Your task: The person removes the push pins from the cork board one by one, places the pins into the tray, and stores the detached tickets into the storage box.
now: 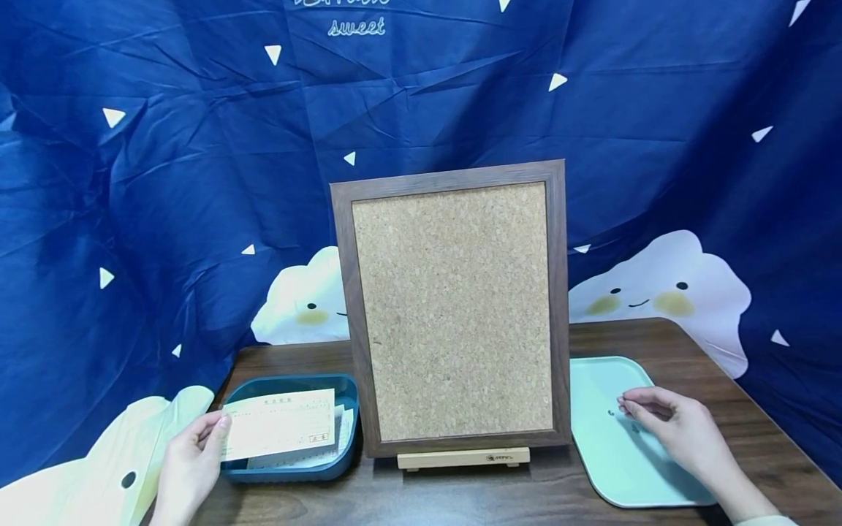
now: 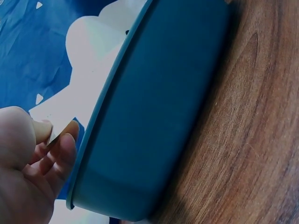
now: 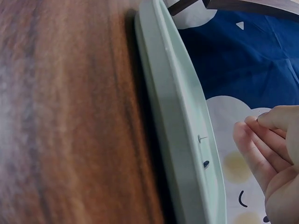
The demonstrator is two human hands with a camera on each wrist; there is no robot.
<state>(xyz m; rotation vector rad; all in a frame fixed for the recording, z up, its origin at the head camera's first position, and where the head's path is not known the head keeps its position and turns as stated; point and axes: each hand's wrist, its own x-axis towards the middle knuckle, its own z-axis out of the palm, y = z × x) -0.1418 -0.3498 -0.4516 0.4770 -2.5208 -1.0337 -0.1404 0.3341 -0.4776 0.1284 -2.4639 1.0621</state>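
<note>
My left hand (image 1: 191,464) pinches a printed paper slip (image 1: 279,422) by its left edge, between thumb and fingers. The slip is above a blue plastic basket (image 1: 289,473), in which more papers (image 1: 344,431) lie. In the left wrist view the basket's outer wall fills the middle and the slip shows only edge-on. Over the pale green tray (image 1: 612,482), my right hand (image 1: 684,427) has thumb and fingertips together on a tiny dark thumbtack (image 3: 259,120), mostly hidden by the fingers. Other thumbtacks (image 3: 206,164) lie on the tray below.
A cork board (image 1: 460,314) in a dark wooden frame stands on a small wooden stand (image 1: 463,459) between basket and tray. All rest on a brown wooden table (image 1: 500,497). Behind hangs a blue curtain (image 1: 447,95) with clouds and white triangles.
</note>
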